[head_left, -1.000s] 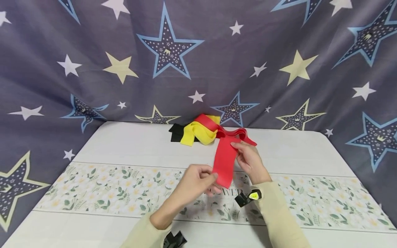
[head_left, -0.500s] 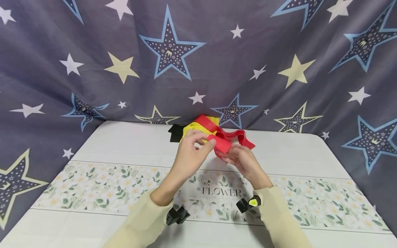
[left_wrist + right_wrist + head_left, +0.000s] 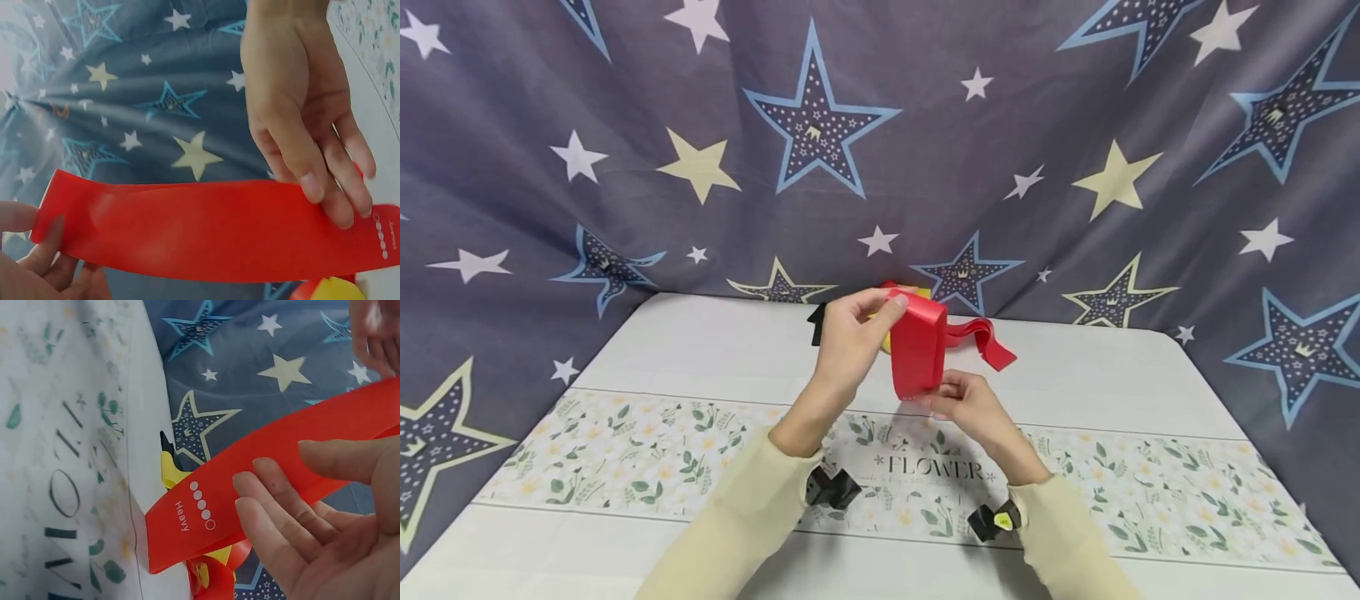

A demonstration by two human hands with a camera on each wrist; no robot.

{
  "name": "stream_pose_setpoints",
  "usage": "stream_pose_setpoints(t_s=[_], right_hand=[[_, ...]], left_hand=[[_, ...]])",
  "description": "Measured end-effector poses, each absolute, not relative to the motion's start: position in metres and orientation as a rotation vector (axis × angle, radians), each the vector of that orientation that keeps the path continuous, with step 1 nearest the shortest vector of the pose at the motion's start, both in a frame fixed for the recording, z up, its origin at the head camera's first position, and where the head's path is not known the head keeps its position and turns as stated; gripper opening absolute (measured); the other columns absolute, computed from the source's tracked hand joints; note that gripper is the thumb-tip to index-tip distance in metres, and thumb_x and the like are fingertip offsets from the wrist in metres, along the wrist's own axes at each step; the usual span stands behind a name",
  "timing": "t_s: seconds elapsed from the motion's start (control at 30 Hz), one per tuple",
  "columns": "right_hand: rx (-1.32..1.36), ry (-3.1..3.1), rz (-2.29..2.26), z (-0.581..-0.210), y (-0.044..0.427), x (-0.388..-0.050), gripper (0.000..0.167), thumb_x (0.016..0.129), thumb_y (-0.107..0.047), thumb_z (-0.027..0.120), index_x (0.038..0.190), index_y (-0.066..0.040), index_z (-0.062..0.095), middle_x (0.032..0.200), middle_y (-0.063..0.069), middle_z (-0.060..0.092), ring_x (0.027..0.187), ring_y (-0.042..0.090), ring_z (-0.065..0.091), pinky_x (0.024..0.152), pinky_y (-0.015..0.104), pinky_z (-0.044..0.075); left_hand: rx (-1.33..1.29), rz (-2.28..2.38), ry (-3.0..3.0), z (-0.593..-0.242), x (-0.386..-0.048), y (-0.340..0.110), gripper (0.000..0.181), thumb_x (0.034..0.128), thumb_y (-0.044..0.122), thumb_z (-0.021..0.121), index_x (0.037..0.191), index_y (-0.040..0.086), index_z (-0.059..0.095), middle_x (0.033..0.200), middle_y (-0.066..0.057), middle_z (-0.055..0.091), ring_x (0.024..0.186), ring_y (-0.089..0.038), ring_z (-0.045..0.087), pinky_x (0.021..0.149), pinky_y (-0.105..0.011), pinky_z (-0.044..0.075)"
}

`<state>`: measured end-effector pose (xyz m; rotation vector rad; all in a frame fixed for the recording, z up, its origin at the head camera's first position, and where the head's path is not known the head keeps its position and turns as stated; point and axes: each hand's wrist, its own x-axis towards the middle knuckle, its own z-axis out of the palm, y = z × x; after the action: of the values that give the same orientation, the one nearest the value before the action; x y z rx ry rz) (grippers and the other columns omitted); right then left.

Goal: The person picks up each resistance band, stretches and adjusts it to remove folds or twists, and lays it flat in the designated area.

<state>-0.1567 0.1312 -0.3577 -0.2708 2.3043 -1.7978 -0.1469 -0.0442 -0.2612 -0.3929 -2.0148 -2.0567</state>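
Note:
A red resistance band (image 3: 917,346), a flat loop, hangs above the table. Pinching its top end between thumb and fingers is my left hand (image 3: 850,342). My right hand (image 3: 973,408) is at the band's lower end, its fingers loosely extended against or very close to the surface; firm contact cannot be told. In the right wrist view the band's lower part shows the print "Heavy" with a row of white dots. Behind the hands lies a pile holding a second red band (image 3: 988,342), a yellow band (image 3: 919,292) and a black band (image 3: 817,323), partly hidden by my left hand.
The white table (image 3: 715,350) carries a floral strip (image 3: 647,450) printed with the word FLOWER. A dark curtain (image 3: 625,100) with stars hangs right behind the far table edge. A black wrist camera (image 3: 833,487) is on my left wrist, another (image 3: 992,522) on my right.
My left hand has risen from the band's near end to its top, lifting it upright. My right hand has let go of the far end and moved down to the lower end.

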Motion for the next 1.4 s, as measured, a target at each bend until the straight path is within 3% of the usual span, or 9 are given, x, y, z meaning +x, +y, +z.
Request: stream_pose_setpoints(t_s=[0.1,0.23,0.4,0.53,0.73,0.87,0.97,1.07,1.4], right_hand=[[-0.33,2.349,-1.741,-0.359,0.127,-0.151,0.032,0.087,-0.006,0.064,0.116,0.009,0.06,0.102,0.024,0.069,0.081,0.019,0.067,0.076,0.033,0.052],[-0.378,2.387,-1.674,-0.36,0.123,-0.144,0.029,0.086,-0.004,0.065,0.112,0.009,0.061,0.098,0.025,0.068,0.075,0.021,0.064,0.07,0.028,0.05],[-0.44,2.443,-1.621,-0.357,0.117,-0.136,0.024,0.086,-0.004,0.064,0.106,0.009,0.062,0.092,0.026,0.068,0.071,0.021,0.062,0.068,0.027,0.05],[-0.478,2.471,-1.59,-0.353,0.109,-0.13,0.017,0.086,-0.005,0.064,0.098,0.006,0.064,0.076,0.018,0.065,0.065,0.019,0.057,0.064,0.027,0.047],[-0.544,2.523,-1.552,-0.35,0.097,-0.123,0.009,0.085,-0.007,0.067,0.089,0.001,0.064,0.059,-0.001,0.038,0.056,0.013,0.038,0.056,0.025,0.034],[-0.6,2.467,-1.585,-0.354,0.092,-0.124,0.017,0.086,-0.008,0.066,0.099,0.003,0.068,0.069,0.005,0.047,0.066,0.014,0.044,0.059,0.023,0.038],[-0.593,2.314,-1.65,-0.36,0.088,-0.124,0.027,0.089,-0.008,0.061,0.112,0.006,0.064,0.095,0.016,0.06,0.083,0.017,0.057,0.074,0.027,0.051],[-0.536,2.141,-1.727,-0.365,0.083,-0.121,0.037,0.092,-0.008,0.057,0.125,0.007,0.055,0.117,0.023,0.06,0.098,0.019,0.062,0.088,0.033,0.053],[-0.32,1.882,-1.852,-0.378,0.064,-0.109,0.041,0.09,-0.011,0.06,0.128,-0.001,0.051,0.118,0.014,0.064,0.098,0.015,0.064,0.084,0.031,0.053]], left_hand=[[-0.359,-2.095,-1.961,-0.268,-0.152,-0.05,0.023,0.0919,0.008,0.057,0.105,-0.009,0.067,0.09,-0.019,0.069,0.076,-0.015,0.061,0.071,-0.028,0.052],[-0.354,-2.117,-1.932,-0.276,-0.157,-0.058,0.023,0.0922,0.007,0.058,0.107,-0.009,0.067,0.096,-0.017,0.069,0.082,-0.012,0.061,0.08,-0.026,0.052],[-0.317,-2.075,-1.916,-0.283,-0.165,-0.069,0.022,0.0893,0.001,0.061,0.109,-0.007,0.067,0.104,-0.019,0.068,0.08,-0.009,0.061,0.074,-0.021,0.053],[-0.267,-2.038,-1.891,-0.285,-0.172,-0.075,0.021,0.0869,-0.001,0.063,0.106,-0.008,0.069,0.095,-0.01,0.07,0.073,-0.007,0.061,0.069,-0.018,0.053],[-0.243,-1.975,-1.871,-0.284,-0.177,-0.081,0.019,0.0841,-0.003,0.065,0.102,-0.006,0.071,0.076,0.01,0.067,0.065,-0.004,0.057,0.06,-0.017,0.049],[-0.294,-1.944,-1.857,-0.284,-0.18,-0.083,0.02,0.0827,-0.005,0.066,0.102,-0.006,0.07,0.068,0.012,0.063,0.06,-0.005,0.054,0.054,-0.018,0.046],[-0.328,-1.947,-1.846,-0.284,-0.182,-0.085,0.021,0.0831,-0.005,0.066,0.104,-0.006,0.069,0.067,0.011,0.062,0.059,-0.006,0.054,0.051,-0.019,0.045],[-0.319,-1.953,-1.843,-0.282,-0.184,-0.087,0.022,0.0839,-0.004,0.065,0.106,-0.005,0.069,0.07,0.011,0.063,0.061,-0.006,0.057,0.052,-0.02,0.049],[-0.208,-1.907,-1.847,-0.285,-0.198,-0.102,0.025,0.0792,-0.009,0.066,0.104,-0.006,0.068,0.086,-0.014,0.069,0.065,-0.005,0.057,0.059,-0.018,0.049]])
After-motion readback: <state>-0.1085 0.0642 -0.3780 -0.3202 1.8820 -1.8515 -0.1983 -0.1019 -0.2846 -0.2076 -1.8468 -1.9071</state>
